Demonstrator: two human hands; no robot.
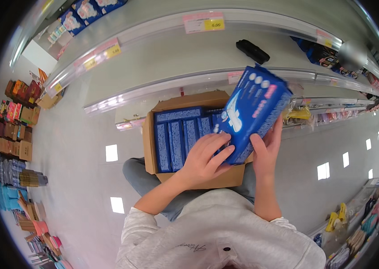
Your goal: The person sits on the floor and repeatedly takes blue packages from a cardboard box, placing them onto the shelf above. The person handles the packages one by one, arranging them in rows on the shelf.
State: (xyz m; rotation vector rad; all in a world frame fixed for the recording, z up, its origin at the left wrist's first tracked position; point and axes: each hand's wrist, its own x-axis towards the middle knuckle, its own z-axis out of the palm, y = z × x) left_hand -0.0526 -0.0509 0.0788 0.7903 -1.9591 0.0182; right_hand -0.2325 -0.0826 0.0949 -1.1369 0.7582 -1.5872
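Observation:
A blue plastic-wrapped package with a white picture and writing is held tilted between both hands. My right hand grips its right side, thumb on the front. On its lower left part lie the fingers of my left hand; that hand is over the open box. An open cardboard box rests at my lap, filled with similar blue packages standing on edge, one lying across the far side. The held package and my left hand hide the box's right part.
Beyond the box runs a store shelf with price tags, bearing a black object. Further blue packages stand on the upper shelf. Stacked goods line the far left; another stocked shelf is at lower right.

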